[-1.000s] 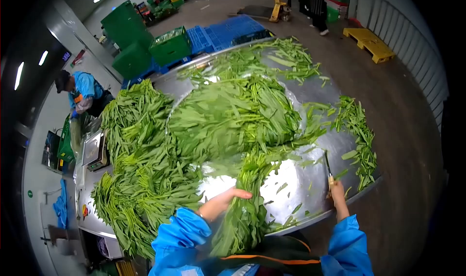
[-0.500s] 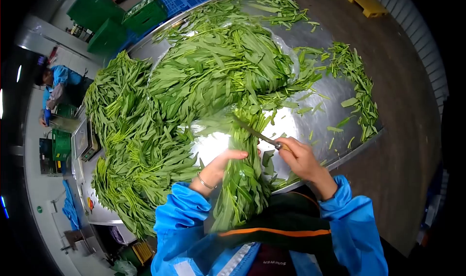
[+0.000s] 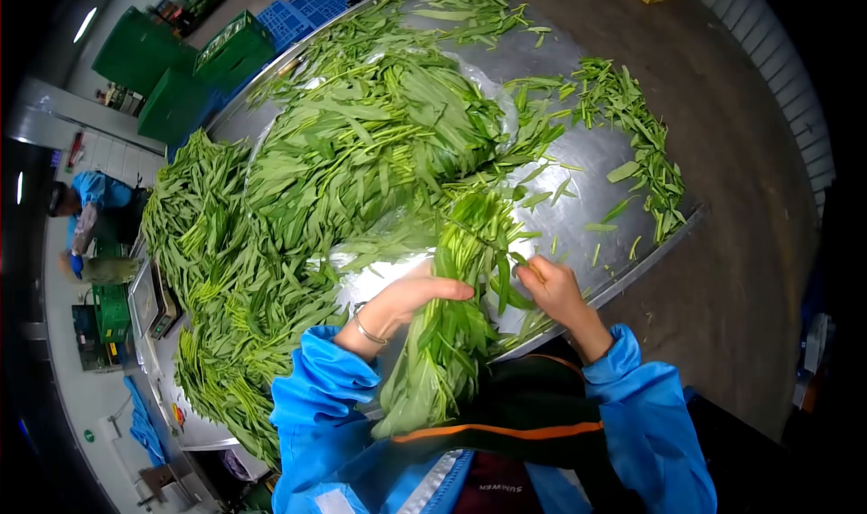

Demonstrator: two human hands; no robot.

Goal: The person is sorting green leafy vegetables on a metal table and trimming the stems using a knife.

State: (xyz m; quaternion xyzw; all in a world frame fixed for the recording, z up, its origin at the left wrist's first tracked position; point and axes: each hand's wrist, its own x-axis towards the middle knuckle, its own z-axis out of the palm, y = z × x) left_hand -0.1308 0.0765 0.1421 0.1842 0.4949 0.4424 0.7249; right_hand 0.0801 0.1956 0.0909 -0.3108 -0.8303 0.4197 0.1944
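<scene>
My left hand [image 3: 411, 299], with a bracelet at its wrist, is closed round a bunch of long-leaved greens [image 3: 442, 347]. The bunch's cut stems point away from me and its leaves hang toward my apron. My right hand [image 3: 551, 290] is closed on a knife [image 3: 493, 244] just right of the bunch. Only a thin dark line of the blade shows against the stems, and the handle is hidden in my fist. A large heap of the same greens [image 3: 370, 144] lies beyond my hands, on clear plastic.
The metal table [image 3: 578, 184] carries another pile of greens [image 3: 244, 270] at left and loose trimmings [image 3: 637, 144] at right. A scale [image 3: 152, 299] stands at the left edge. Near it, a co-worker in blue [image 3: 99, 193] bends over. Green crates [image 3: 233, 51] stand at the back left.
The knife blade, plainly seen across the stems before, is now mostly lost among them. My right hand has turned and come slightly lower. The whole view has shifted a little.
</scene>
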